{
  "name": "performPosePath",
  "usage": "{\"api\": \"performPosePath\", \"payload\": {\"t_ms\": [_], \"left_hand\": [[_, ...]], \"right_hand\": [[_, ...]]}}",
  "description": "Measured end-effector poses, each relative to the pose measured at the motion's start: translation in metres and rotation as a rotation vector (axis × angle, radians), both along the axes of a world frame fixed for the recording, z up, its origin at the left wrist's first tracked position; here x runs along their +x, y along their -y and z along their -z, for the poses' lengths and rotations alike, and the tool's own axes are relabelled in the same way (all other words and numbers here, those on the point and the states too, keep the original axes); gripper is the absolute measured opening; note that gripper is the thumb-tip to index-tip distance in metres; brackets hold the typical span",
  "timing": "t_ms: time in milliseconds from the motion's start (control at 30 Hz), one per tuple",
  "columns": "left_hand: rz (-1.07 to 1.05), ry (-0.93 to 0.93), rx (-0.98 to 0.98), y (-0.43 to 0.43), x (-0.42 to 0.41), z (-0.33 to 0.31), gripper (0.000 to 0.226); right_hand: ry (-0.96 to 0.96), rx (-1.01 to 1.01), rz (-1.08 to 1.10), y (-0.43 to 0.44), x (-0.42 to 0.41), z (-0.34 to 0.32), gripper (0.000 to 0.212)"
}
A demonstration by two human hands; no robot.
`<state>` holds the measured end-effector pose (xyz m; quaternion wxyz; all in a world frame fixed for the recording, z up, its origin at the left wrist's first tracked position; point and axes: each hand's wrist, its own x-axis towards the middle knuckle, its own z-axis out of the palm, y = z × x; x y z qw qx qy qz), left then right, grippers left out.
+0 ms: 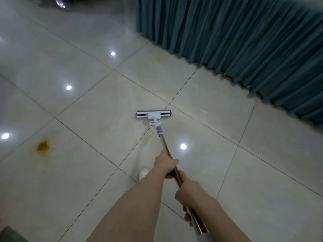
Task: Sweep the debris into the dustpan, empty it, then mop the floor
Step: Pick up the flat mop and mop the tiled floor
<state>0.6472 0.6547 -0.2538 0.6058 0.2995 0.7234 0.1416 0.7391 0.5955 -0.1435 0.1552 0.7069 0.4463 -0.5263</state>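
Beyond the outstretched arms in the head view, wide open room on a glossy tiled floor, bounded on the right by a pleated teal curtain with a hem running diagonally from top centre down to the right edge. Bare tile ahead and to the left, dotted with bright lamp reflections. At centre, mop head flat on the floor, lying crosswise beside a grout joint, with a stretch of bare tile between it and the curtain hem. Far to the left, well apart from the mop head, an orange-brown stain on one tile. Slanting back from the mop head toward the body, a metal pole. Both bare forearms extended forward. Further down the pole, left hand, fingers wrapped round it. Just behind, closer to the body, right hand, fingers likewise curled round the pole. Beside the left wrist, toe of a white shoe on the tile.
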Motion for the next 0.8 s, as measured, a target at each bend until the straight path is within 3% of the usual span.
{"api": "performPosePath", "payload": {"t_ms": [200,333,467,633,800], "left_hand": [[-0.053,0.094,-0.037,0.151,0.021,-0.012,0.030],[-0.074,0.118,-0.057,0.200,0.031,-0.027,0.038],[-0.128,0.158,-0.079,0.203,0.021,-0.048,0.042],[-0.109,0.156,-0.097,0.184,-0.008,-0.064,0.021],[-0.139,0.176,-0.082,0.163,-0.056,-0.075,0.025]], "right_hand": [[0.059,0.000,-0.110,0.143,0.024,-0.018,0.079],[0.082,0.010,-0.158,0.190,0.033,-0.035,0.083],[0.047,0.094,-0.166,0.199,0.023,-0.056,0.077],[0.071,0.127,-0.204,0.182,-0.011,-0.078,0.070],[0.076,0.118,-0.249,0.159,-0.053,-0.090,0.065]]}}
